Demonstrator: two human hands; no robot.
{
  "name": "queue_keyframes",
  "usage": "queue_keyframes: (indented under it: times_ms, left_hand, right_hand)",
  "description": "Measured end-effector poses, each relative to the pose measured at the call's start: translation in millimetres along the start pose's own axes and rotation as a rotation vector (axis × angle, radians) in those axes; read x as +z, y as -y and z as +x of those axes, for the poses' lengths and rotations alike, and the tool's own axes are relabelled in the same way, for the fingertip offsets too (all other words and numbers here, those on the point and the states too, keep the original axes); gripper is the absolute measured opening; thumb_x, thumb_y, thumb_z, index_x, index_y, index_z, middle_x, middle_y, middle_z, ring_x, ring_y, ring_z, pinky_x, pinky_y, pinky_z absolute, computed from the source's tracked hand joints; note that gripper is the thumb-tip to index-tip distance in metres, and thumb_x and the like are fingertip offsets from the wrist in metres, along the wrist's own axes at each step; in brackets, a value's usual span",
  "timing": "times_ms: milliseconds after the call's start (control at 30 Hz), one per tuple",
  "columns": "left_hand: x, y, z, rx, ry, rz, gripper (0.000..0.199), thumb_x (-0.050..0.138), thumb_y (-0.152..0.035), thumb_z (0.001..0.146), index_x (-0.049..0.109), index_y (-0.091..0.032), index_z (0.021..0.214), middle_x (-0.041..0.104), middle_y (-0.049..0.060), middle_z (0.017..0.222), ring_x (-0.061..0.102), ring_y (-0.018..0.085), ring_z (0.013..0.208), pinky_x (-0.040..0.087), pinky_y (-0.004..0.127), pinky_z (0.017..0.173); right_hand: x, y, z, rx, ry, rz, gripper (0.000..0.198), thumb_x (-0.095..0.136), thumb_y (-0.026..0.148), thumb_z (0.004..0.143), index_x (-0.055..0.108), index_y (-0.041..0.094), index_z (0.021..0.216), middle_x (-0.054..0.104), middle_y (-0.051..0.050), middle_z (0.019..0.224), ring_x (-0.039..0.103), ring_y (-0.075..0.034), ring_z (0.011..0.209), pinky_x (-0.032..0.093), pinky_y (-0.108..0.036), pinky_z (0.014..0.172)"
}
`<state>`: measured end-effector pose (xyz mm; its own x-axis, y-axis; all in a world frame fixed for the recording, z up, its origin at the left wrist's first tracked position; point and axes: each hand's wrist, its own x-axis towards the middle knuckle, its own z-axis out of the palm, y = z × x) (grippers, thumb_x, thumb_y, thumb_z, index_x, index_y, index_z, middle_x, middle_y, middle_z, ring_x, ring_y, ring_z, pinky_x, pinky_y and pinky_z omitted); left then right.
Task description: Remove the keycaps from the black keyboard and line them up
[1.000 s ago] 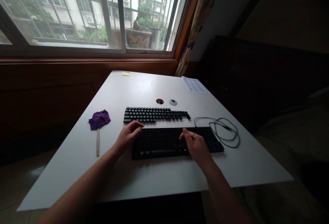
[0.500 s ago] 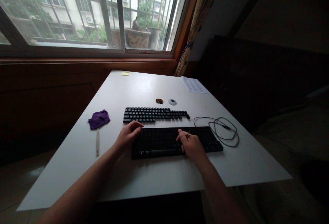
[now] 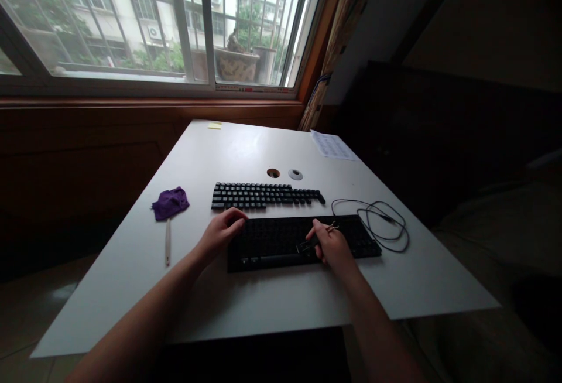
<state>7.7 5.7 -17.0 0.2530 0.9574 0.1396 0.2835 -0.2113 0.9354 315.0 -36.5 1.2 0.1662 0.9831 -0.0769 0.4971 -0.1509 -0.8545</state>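
Note:
A black keyboard (image 3: pixel 272 238) lies in front of me, its key field dark and mostly without visible caps, with a long bar and some keys along the near edge. My left hand (image 3: pixel 223 229) grips its upper left corner, fingers bent over the edge. Closed above the keyboard's right half, my right hand (image 3: pixel 330 245) holds a small tool that looks like a wire keycap puller (image 3: pixel 302 247); thin wire ends poke out above the fingers. Much of the tool is hidden by the hand. Rows of loose black keycaps (image 3: pixel 254 195) are laid out just behind the keyboard.
A purple cloth (image 3: pixel 171 202) and a pale-handled stick (image 3: pixel 167 242) lie at left. The keyboard's coiled cable (image 3: pixel 386 225) is at right. Farther back are a cable hole (image 3: pixel 273 173), its round grey cover (image 3: pixel 295 174), printed paper (image 3: pixel 333 146) and yellow sticky notes (image 3: pixel 215 126).
My right hand has shifted slightly right and turned, so more of the tool shows. My left hand stays at the keyboard's corner, and the whole view has moved a little.

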Motion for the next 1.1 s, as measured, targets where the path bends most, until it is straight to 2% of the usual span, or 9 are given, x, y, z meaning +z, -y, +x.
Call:
queue_keyframes:
  times_ms: [233,367,500,600,733,900,1100]
  left_hand:
    - [1.0,-6.0,-3.6,0.105,-0.01,0.107,0.016,0.058,-0.029,0.089,0.068,-0.018,0.094,0.07,0.004,0.088,0.064,0.018,0.08,0.048,0.027,0.071]
    - [3.5,-6.0,-5.4,0.209,0.024,0.156,0.015,0.059,-0.03,0.091,0.067,-0.018,0.094,0.069,0.004,0.085,0.063,0.017,0.078,0.047,0.026,0.069]
    - [8.8,-5.0,-7.1,0.367,0.061,0.238,0.013,0.059,-0.028,0.091,0.066,-0.017,0.092,0.065,0.004,0.082,0.059,0.014,0.071,0.046,0.025,0.067]
    - [12.3,-6.1,-8.6,0.42,0.107,0.279,0.013,0.06,-0.028,0.091,0.066,-0.017,0.094,0.066,0.004,0.084,0.059,0.014,0.071,0.046,0.025,0.066]
    - [13.6,-8.2,-10.6,0.375,0.151,0.22,0.02,0.061,-0.032,0.091,0.064,-0.018,0.106,0.069,0.005,0.089,0.062,0.015,0.074,0.049,0.025,0.068]
    - [15.5,-7.4,-12.0,0.24,0.233,0.021,0.032,0.063,-0.037,0.09,0.059,-0.019,0.116,0.07,0.006,0.096,0.065,0.015,0.078,0.052,0.027,0.071]
    - [17.7,-8.8,-12.1,0.139,0.284,-0.103,0.036,0.066,-0.038,0.089,0.058,-0.018,0.117,0.067,0.003,0.088,0.062,0.013,0.072,0.05,0.024,0.063]
  right_hand:
    - [4.8,17.6,-17.4,-0.24,-0.072,-0.145,0.053,0.038,0.057,0.098,0.064,0.019,0.07,0.049,0.003,0.039,0.053,-0.013,0.038,0.037,-0.021,0.042]
    - [11.9,28.8,-22.8,-0.296,-0.053,-0.095,0.049,0.039,0.053,0.099,0.065,0.019,0.076,0.049,0.004,0.041,0.052,-0.012,0.039,0.036,-0.02,0.042]
    - [25.8,42.4,-26.4,-0.307,0.033,-0.015,0.046,0.04,0.053,0.099,0.065,0.019,0.079,0.05,0.005,0.043,0.049,-0.011,0.037,0.035,-0.019,0.041]
    - [37.3,51.6,-28.8,-0.305,0.083,0.022,0.045,0.04,0.052,0.1,0.064,0.019,0.081,0.05,0.005,0.044,0.048,-0.01,0.037,0.036,-0.019,0.042]
    - [48.0,59.8,-31.9,-0.332,0.118,0.029,0.043,0.041,0.05,0.1,0.064,0.019,0.083,0.052,0.004,0.048,0.049,-0.01,0.041,0.037,-0.019,0.043]
    - [55.4,64.2,-34.9,-0.376,0.149,0.047,0.04,0.04,0.047,0.101,0.065,0.02,0.084,0.052,0.004,0.052,0.052,-0.01,0.046,0.04,-0.019,0.047]
    - [64.2,64.6,-36.9,-0.428,0.155,0.031,0.039,0.039,0.045,0.102,0.065,0.02,0.086,0.053,0.004,0.055,0.054,-0.011,0.05,0.041,-0.02,0.051]
